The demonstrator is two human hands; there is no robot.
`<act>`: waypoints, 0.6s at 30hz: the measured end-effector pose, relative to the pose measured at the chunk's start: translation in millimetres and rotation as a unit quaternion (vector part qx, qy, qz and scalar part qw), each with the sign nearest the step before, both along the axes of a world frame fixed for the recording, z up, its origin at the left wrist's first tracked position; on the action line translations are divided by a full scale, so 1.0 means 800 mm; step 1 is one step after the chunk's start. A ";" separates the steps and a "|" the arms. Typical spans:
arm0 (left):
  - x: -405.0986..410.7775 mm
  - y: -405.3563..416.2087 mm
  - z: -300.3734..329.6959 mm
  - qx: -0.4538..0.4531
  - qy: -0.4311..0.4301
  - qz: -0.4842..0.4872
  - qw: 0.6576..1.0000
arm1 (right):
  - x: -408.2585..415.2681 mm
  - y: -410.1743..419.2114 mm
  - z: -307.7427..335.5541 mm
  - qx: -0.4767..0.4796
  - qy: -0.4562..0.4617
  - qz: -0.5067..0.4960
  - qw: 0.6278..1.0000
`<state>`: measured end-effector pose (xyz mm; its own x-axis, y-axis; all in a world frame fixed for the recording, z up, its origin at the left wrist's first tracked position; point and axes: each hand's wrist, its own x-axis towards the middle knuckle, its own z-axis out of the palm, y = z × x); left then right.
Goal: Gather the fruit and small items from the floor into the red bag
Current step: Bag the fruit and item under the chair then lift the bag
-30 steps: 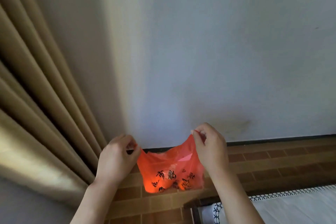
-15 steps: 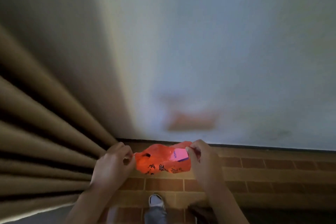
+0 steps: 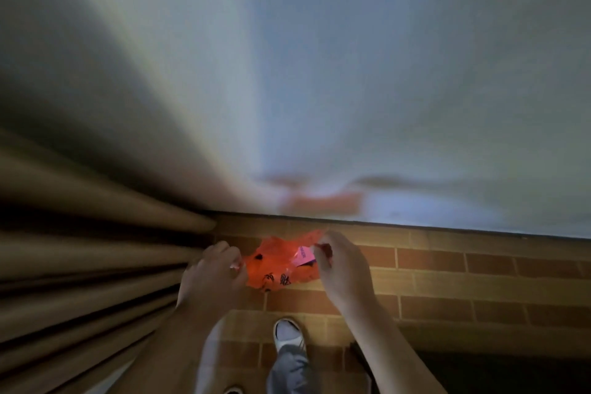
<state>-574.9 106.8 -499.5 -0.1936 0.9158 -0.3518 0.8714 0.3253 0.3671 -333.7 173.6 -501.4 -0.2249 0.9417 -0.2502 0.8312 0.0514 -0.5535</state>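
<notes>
The left hand (image 3: 214, 275) and right hand (image 3: 343, 269) each pinch an edge of the red bag (image 3: 278, 269), held between them above the brick-patterned floor (image 3: 479, 278) near the wall (image 3: 319, 73). To do this step well, the person should probably pull the edges apart evenly so the mouth gapes without tearing. The bag is thin, crumpled orange-red plastic with black print; a pink slip (image 3: 303, 255) shows at the right grip.
</notes>
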 end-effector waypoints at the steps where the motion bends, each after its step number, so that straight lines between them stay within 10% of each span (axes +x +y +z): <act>1: 0.001 0.005 -0.022 -0.006 -0.001 -0.007 1.000 | 0.000 0.004 -0.023 0.000 -0.001 0.000 1.000; 18: -0.001 0.069 -0.325 0.038 0.026 -0.073 0.996 | 0.026 0.049 -0.320 0.031 0.013 -0.046 0.998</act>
